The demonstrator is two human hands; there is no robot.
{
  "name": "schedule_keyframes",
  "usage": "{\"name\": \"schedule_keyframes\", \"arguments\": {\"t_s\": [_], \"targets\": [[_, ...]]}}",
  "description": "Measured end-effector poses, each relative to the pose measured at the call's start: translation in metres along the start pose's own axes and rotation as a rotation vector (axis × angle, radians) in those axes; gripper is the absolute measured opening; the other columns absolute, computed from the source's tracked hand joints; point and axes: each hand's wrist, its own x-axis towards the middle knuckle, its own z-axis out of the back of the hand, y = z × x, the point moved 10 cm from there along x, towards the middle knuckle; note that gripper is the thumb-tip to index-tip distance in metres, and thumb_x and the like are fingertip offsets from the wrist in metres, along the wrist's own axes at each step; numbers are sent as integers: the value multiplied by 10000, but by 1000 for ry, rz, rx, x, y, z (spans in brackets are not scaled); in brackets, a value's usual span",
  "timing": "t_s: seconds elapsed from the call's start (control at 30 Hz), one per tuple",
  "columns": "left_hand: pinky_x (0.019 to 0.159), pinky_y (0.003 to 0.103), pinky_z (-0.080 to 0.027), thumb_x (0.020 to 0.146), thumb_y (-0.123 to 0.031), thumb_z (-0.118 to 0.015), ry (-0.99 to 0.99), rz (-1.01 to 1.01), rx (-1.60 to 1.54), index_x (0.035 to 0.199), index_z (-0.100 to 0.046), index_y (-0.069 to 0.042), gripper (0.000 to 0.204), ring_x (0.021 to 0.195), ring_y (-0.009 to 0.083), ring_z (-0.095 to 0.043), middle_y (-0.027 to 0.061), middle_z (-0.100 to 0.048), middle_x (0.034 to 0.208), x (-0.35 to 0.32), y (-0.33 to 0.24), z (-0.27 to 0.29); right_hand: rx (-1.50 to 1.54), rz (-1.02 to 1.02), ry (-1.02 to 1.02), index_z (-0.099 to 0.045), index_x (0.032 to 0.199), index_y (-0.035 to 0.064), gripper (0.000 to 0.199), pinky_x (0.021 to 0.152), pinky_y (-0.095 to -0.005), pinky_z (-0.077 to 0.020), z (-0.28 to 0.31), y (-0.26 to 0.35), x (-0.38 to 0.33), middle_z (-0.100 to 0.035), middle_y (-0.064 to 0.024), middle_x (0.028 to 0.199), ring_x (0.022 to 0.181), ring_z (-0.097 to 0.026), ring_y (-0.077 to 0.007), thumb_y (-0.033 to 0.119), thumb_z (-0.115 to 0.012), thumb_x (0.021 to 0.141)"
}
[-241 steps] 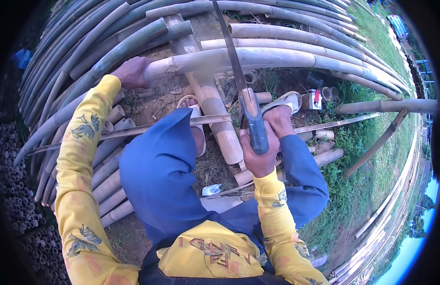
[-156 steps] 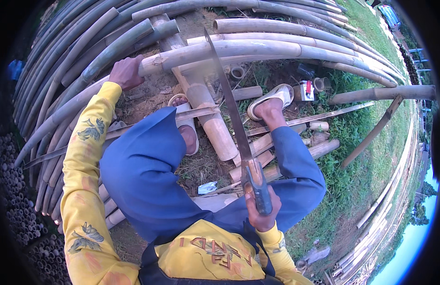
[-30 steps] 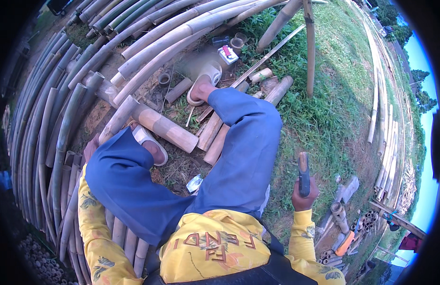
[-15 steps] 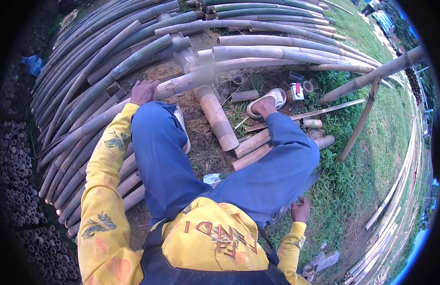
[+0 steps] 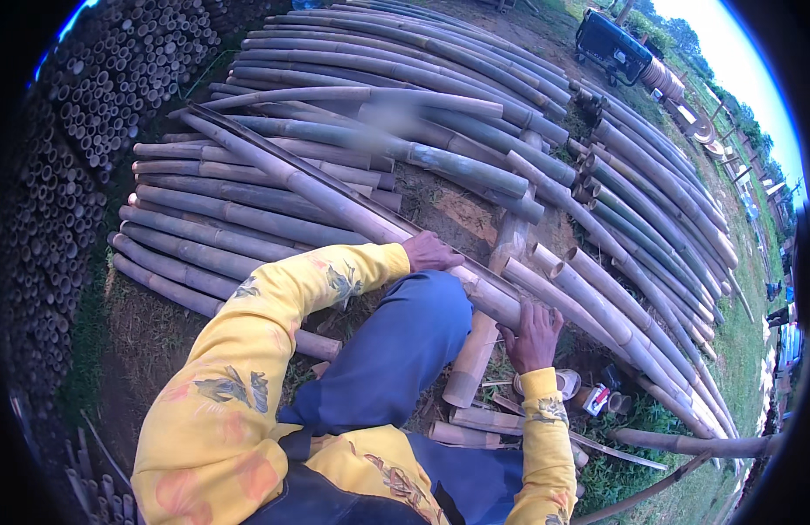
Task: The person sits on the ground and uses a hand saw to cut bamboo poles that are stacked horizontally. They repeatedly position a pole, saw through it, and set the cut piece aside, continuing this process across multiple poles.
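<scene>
A long bamboo pole (image 5: 313,194) slants from the far left toward me, with a dark lengthwise opening along its far edge. My left hand (image 5: 431,252) is closed over it just beyond my raised knee. Near its close end, my right hand (image 5: 534,336) grips the pole, fingers over the top and thumb at the side. Beneath that end lies a thicker bamboo log (image 5: 469,360). The palms and the undersides of the grips are hidden.
Stacked bamboo poles (image 5: 221,210) lie left and ahead; more poles (image 5: 632,324) fan out at the right. Many cut bamboo ends (image 5: 116,105) fill the far left. Short bamboo pieces (image 5: 466,435) lie by my leg. A dark machine (image 5: 610,45) stands at the far right.
My view has swung left. My right hand has come from low beside my right leg up onto the pole's near end. My left hand stays on a pole, whose dark opening now shows.
</scene>
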Motion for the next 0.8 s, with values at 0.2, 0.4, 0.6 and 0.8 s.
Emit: {"name": "schedule_keyframes", "arguments": {"t_s": [0.2, 0.4, 0.6, 0.8], "targets": [[834, 429, -544, 928, -217, -564, -72, -74, 126, 1093, -571, -153, 177, 897, 298, -738, 96, -704, 898, -3, -19, 27, 55, 23, -173, -576, 1287, 55, 691, 1083, -480, -322, 38, 11, -10, -640, -84, 1135, 1104, -602, -251, 281, -878, 709], [889, 410, -492, 742, -238, -792, -84, -80, 165, 1123, -578, -162, 444, 932, 268, -703, 68, -680, 958, 26, 5, 64, 47, -91, -162, -537, 1377, 48, 778, 1120, -512, -297, 35, -4, 10, -632, -109, 1235, 1211, -580, -260, 339, -862, 733], [1020, 420, -441, 675, -177, -825, -174, 17, 301, 1160, -588, -176, 540, 1047, 244, -666, 41, -657, 1008, 115, 87, 96, 50, -173, -323, -273, 1615, 29, 1070, 1223, -600, -130, 101, -5, 37, -360, -208, 1633, 1542, -299, -341, 499, -804, 813], [1094, 501, -361, 881, -392, -756, -602, 857, 221, 1549, -401, -159, 792, 1299, 311, -518, 108, -548, 1396, 151, 198, 157, 91, -235, -122, -356, 1572, -10, 964, 1194, -567, -239, 119, -20, -60, -379, -237, 1619, 1500, -364, -392, 383, -835, 833]]}}
